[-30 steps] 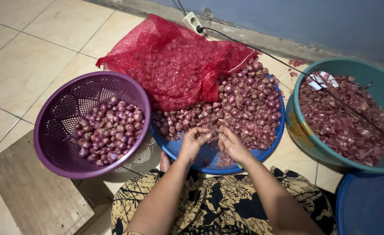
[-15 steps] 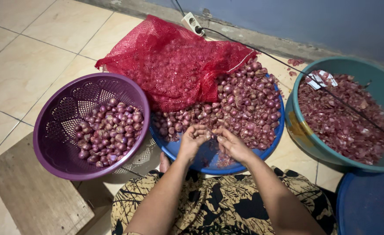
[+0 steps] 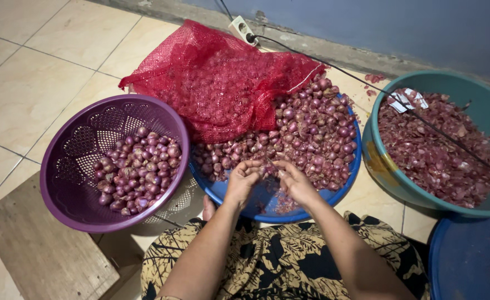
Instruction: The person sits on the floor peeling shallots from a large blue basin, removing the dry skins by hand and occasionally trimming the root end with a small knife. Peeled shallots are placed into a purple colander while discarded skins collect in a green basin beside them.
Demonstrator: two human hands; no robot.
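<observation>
Looking down from the head camera, I see both forearms rising from the bottom centre of the frame and converging just below the middle. My left hand [image 3: 242,179] is curled, knuckles up, fingers bunched together around something small; my right hand [image 3: 295,180] mirrors it, fingers bent inward toward the left, fingertips almost touching it. Between them sits a small reddish-purple shallot [image 3: 268,166], mostly hidden, so I cannot tell which way its long axis runs or where its tip points. Both hands appear pinched on it, though the grip itself is covered by the fingers.

The hands hover over the near edge of a round blue plastic tray [image 3: 256,204] heaped with unpeeled shallots [image 3: 317,133] in the centre of the frame. A crumpled red mesh sack [image 3: 222,78] lies over the tray's upper left part. To the left, a purple perforated plastic basket [image 3: 67,166] holds peeled shallots [image 3: 138,172]. At the right, a teal plastic basin [image 3: 478,105] is full of shallot skins [image 3: 434,150], with a black cable [image 3: 367,83] crossing it.
</observation>
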